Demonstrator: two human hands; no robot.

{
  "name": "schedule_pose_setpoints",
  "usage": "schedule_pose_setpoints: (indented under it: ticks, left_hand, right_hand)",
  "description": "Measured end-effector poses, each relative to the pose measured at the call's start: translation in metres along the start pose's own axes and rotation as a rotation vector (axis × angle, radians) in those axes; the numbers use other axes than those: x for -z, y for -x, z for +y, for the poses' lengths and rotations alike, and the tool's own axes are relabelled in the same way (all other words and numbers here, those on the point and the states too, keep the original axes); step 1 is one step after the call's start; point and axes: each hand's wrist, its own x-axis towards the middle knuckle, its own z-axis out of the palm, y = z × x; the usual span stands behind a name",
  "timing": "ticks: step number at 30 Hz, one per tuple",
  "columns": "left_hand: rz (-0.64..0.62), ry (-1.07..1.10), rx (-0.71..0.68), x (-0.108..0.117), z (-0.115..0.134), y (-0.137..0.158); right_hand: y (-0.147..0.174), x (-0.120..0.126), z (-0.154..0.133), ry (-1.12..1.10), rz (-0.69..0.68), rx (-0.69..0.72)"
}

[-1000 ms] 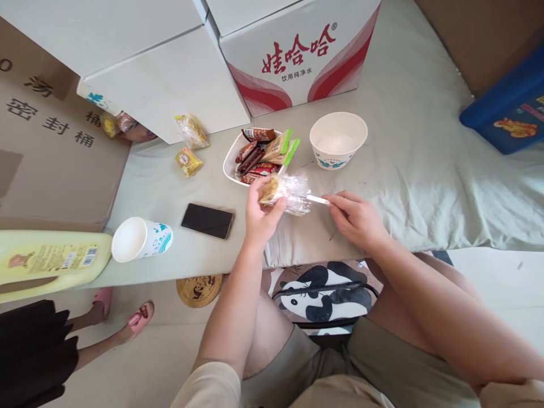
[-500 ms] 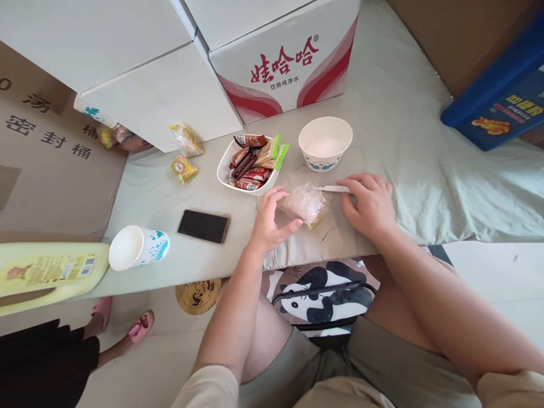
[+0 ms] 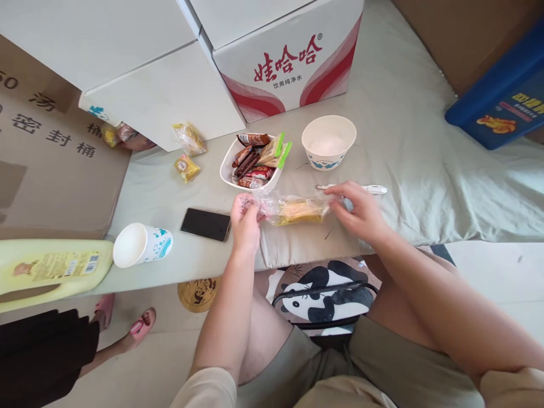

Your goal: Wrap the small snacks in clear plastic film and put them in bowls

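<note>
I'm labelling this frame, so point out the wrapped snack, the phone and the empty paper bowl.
wrapped snack (image 3: 297,210), head view, yellow middle of the pack.
phone (image 3: 206,224), head view, centre of the dark screen.
paper bowl (image 3: 328,159), head view, front wall.

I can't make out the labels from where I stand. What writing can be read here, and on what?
"娃哈哈" in red, with "饮用纯净水" beneath: white and red carton.
"密封桶", with a partly cut "50" above: brown cardboard box.
Yellow bottle: label too small to read.
Blue box: yellow print too blurred to read.
Wrapped snack between the left hand and right hand: no readable print.
</note>
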Motion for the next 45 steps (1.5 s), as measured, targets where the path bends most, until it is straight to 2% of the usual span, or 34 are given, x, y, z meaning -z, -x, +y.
schedule_pose_setpoints:
  ticks: [4,7,9,11,13,15,18,21,23,25,28,29,30,33,34,35,38,40,42,45]
  left_hand:
    - [0.103,-0.172,-0.027,0.026,-0.004,0.0]
    - [0.097,-0.312,-0.176,0.042,-0.009,0.001]
    - [0.015,-0.387,-0.318,0.047,-0.01,0.003]
    - [-0.159,-0.499,-0.387,0.048,-0.009,0.006]
    - [-0.326,-0.649,-0.381,0.047,-0.006,0.01]
    - [-0.396,-0.761,-0.357,0.045,-0.004,0.014]
    - [-0.338,-0.725,-0.393,0.047,-0.001,0.019]
    - [-0.243,-0.579,-0.513,0.055,0.006,0.024]
    - [-0.223,-0.495,-0.544,0.063,0.013,0.028]
    - [-0.294,-0.432,-0.455,0.07,0.021,0.03]
    - [-0.534,-0.412,-0.161,0.075,0.028,0.03]
    - [-0.551,-0.44,-0.116,0.074,0.028,0.029]
    - [-0.506,-0.489,-0.132,0.071,0.028,0.028]
    - [-0.258,-0.719,-0.407,0.054,0.023,0.024]
    - [-0.258,-0.796,-0.479,0.047,0.021,0.024]
    - [-0.314,-0.863,-0.508,0.039,0.018,0.024]
    - [-0.523,-0.975,-0.412,0.023,0.013,0.027]
    - [-0.598,-0.966,-0.298,0.019,0.012,0.029]
    - [-0.627,-0.875,-0.203,0.02,0.012,0.03]
    - [-0.663,-0.561,-0.083,0.024,0.013,0.03]
  right_hand:
    - [-0.003,0.006,0.006,0.025,0.12,-0.133]
    - [-0.003,0.006,0.007,0.055,0.159,-0.152]
    - [-0.001,0.002,0.003,0.071,0.115,-0.078]
    - [0.0,-0.004,-0.001,0.154,0.043,0.007]
    - [0.001,-0.009,-0.006,0.289,0.0,0.073]
    - [0.002,-0.01,-0.011,0.397,-0.006,0.129]
    - [0.004,-0.005,-0.021,0.459,0.025,0.203]
    - [0.006,0.003,-0.034,0.439,0.046,0.263]
    - [0.009,0.006,-0.042,0.353,-0.042,0.325]
    - [0.012,0.007,-0.046,0.231,-0.241,0.384]
    - [0.017,0.004,-0.044,0.162,-0.549,0.364]
    - [0.017,0.002,-0.041,0.192,-0.604,0.33]
    - [0.018,0.001,-0.038,0.24,-0.626,0.29]
    - [0.017,-0.003,-0.031,0.393,-0.53,0.186]
    - [0.016,-0.005,-0.03,0.42,-0.466,0.17]
    - [0.015,-0.007,-0.029,0.428,-0.407,0.171]
    - [0.015,-0.015,-0.03,0.414,-0.297,0.234]
    - [0.017,-0.022,-0.03,0.422,-0.278,0.263]
    - [0.02,-0.029,-0.028,0.419,-0.273,0.256]
    - [0.022,-0.038,-0.027,0.374,-0.286,0.244]
